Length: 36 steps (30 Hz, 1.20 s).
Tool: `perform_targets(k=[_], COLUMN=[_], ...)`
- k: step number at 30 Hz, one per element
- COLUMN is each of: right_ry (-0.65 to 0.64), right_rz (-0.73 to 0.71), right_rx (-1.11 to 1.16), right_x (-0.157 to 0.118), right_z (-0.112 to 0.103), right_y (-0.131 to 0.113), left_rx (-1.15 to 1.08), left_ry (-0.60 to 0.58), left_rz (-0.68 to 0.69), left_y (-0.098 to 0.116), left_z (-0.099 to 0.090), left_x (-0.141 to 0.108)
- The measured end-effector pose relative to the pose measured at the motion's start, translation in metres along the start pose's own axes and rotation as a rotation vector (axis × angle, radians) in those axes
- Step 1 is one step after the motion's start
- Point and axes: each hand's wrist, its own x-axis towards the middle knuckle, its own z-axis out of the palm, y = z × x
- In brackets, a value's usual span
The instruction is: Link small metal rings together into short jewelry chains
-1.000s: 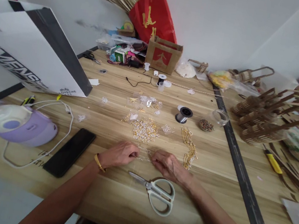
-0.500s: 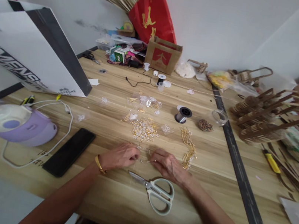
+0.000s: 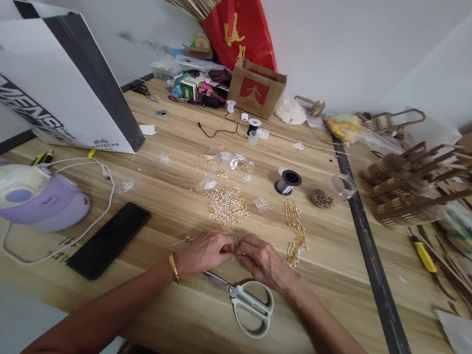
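Note:
My left hand [image 3: 209,250] is closed in a pinch, with a gold bracelet on its wrist. Its fingertips meet those of my right hand [image 3: 263,259], also pinched. Between them is a thin jewellery strand, mostly hidden by the fingers. A pale loose strand end [image 3: 182,240] shows left of my left hand. Just beyond the fingers lies a pile of small gold and clear beads or findings [image 3: 227,204]. Gold chains [image 3: 298,236] are to the right of it. Scissors with pale green handles [image 3: 252,306] rest in front of my hands, the blade tip partly behind my left wrist.
A black phone [image 3: 109,239] and a purple-and-white bottle [image 3: 33,197] with a white cable are on the left, below a large box [image 3: 55,79]. A wire spool [image 3: 288,182] and a bead cluster [image 3: 322,198] stand right of centre. Small woven baskets [image 3: 406,191] are farther right.
My left hand has moved right, closing the gap to my right hand. The strand seen between them is now mostly covered. My right hand has hardly shifted.

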Motion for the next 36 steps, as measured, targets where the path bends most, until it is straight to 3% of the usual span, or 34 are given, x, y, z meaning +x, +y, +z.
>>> perform_targets(k=[13, 22, 36], right_ry=[0.003, -0.011, -0.056], right_rz=[0.015, 0.014, 0.036], right_rx=[-0.006, -0.015, -0.076], right_x=[0.000, -0.001, 0.003], right_z=[0.001, 0.000, 0.001], right_y=[0.001, 0.001, -0.002], left_rx=[-0.177, -0.138, -0.160], left_ry=[-0.041, -0.040, -0.020], left_rz=[-0.064, 0.011, 0.007], left_y=[-0.014, -0.014, -0.015], left_z=[0.004, 0.004, 0.005], left_x=[0.000, -0.001, -0.001])
